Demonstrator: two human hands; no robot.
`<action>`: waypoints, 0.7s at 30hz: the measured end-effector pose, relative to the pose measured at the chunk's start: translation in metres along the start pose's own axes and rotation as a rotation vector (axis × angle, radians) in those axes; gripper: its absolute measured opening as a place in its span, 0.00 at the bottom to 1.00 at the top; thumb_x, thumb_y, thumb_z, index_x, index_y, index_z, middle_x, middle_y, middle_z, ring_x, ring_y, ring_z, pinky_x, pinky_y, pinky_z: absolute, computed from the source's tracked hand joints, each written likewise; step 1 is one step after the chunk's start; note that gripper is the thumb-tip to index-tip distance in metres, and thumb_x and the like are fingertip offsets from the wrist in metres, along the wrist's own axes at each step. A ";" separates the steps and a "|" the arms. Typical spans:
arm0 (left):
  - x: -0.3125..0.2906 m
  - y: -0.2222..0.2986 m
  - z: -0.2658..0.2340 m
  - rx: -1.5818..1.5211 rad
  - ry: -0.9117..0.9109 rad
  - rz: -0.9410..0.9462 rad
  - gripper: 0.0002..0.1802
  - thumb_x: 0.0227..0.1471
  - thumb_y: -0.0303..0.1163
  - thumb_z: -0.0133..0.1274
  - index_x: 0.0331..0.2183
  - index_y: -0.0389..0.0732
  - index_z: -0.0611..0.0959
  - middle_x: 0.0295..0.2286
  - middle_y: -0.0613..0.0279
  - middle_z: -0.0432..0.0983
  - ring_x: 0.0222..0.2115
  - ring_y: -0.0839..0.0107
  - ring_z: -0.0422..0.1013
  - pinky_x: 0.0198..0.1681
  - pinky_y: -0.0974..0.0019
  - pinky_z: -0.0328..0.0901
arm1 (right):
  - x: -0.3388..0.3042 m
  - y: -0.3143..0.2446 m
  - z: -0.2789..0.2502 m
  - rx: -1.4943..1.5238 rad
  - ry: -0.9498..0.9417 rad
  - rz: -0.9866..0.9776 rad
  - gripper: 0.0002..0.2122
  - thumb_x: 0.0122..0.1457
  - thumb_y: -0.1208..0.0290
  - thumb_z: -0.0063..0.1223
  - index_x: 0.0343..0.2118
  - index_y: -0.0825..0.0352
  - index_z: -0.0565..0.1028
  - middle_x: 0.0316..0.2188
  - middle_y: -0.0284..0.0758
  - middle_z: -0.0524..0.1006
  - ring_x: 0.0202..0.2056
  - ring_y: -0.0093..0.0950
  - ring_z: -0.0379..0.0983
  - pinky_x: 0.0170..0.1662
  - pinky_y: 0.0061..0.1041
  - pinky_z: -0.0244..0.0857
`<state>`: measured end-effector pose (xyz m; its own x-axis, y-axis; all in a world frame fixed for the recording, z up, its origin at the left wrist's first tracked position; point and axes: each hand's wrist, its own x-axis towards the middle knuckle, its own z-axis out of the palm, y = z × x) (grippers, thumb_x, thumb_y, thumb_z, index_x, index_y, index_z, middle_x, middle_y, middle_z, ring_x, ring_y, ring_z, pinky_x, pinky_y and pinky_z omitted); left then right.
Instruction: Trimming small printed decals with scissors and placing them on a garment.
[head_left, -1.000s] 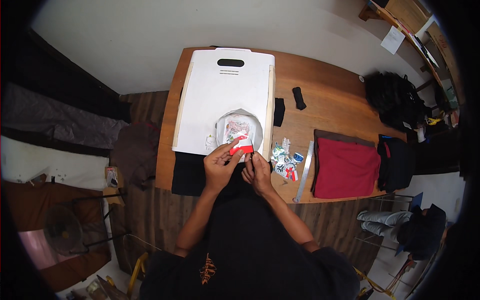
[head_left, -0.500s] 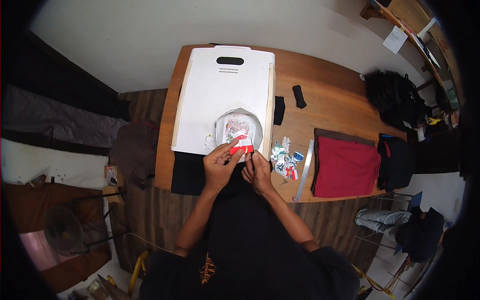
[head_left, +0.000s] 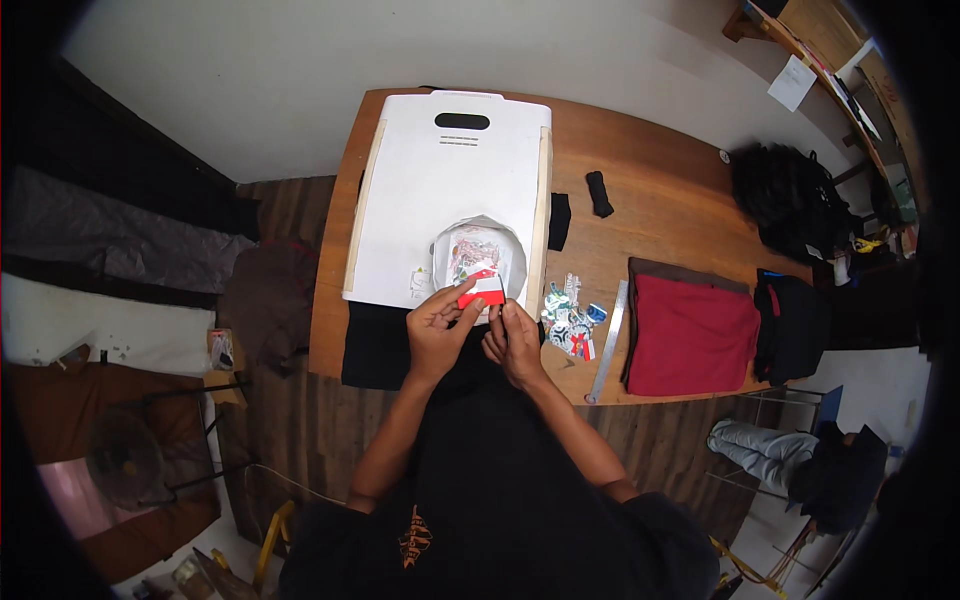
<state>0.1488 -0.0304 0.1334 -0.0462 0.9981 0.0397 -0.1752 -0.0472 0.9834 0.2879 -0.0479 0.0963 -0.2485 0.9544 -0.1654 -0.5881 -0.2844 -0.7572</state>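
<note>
At the desk's point(head_left: 680, 215) near edge, the left hand point(head_left: 437, 330) pinches a red-and-white sticker point(head_left: 482, 289) over the round sheet point(head_left: 480, 255). The sticker lies just beyond both hands; the right hand point(head_left: 515, 342) grips its lower right corner.

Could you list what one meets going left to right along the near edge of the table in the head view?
Black cloth → left hand → right hand → pile of small colourful pieces → metal ruler → red folded cloth → dark folded cloth.
</note>
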 end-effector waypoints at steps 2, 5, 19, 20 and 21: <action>0.001 -0.001 0.000 0.003 0.001 0.000 0.20 0.54 0.14 0.57 0.50 0.25 0.78 0.42 0.51 0.78 0.41 0.71 0.77 0.47 0.72 0.73 | 0.001 0.001 -0.002 0.001 0.001 0.008 0.17 0.73 0.54 0.34 0.34 0.62 0.67 0.12 0.25 0.55 0.10 0.17 0.46 0.15 0.19 0.44; 0.002 -0.002 0.000 -0.011 0.004 0.002 0.20 0.54 0.14 0.57 0.50 0.25 0.78 0.42 0.51 0.78 0.41 0.71 0.77 0.46 0.72 0.73 | 0.001 0.003 -0.003 0.008 0.001 0.001 0.17 0.73 0.54 0.34 0.35 0.62 0.67 0.12 0.24 0.55 0.10 0.17 0.46 0.16 0.19 0.44; 0.005 0.001 -0.002 -0.046 0.043 -0.020 0.19 0.54 0.15 0.58 0.49 0.27 0.79 0.40 0.54 0.78 0.39 0.74 0.77 0.43 0.74 0.72 | -0.012 0.000 0.000 0.029 0.000 0.030 0.17 0.73 0.56 0.33 0.37 0.65 0.67 0.12 0.22 0.53 0.11 0.14 0.44 0.16 0.17 0.43; 0.005 0.001 -0.002 -0.046 0.043 -0.019 0.19 0.54 0.15 0.58 0.49 0.27 0.79 0.40 0.54 0.78 0.39 0.74 0.77 0.43 0.74 0.72 | -0.012 0.000 0.000 0.029 -0.001 0.029 0.17 0.73 0.56 0.33 0.37 0.65 0.67 0.12 0.22 0.53 0.11 0.14 0.44 0.16 0.17 0.43; 0.005 0.000 -0.002 -0.046 0.043 -0.019 0.19 0.54 0.15 0.58 0.49 0.27 0.79 0.40 0.54 0.78 0.39 0.74 0.77 0.43 0.74 0.72 | -0.011 0.000 -0.001 0.024 -0.006 0.029 0.16 0.73 0.56 0.33 0.37 0.65 0.67 0.12 0.22 0.53 0.11 0.14 0.44 0.16 0.17 0.43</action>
<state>0.1469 -0.0253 0.1338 -0.0840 0.9964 0.0125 -0.2210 -0.0308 0.9748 0.2911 -0.0586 0.0979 -0.2706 0.9450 -0.1834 -0.5988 -0.3145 -0.7366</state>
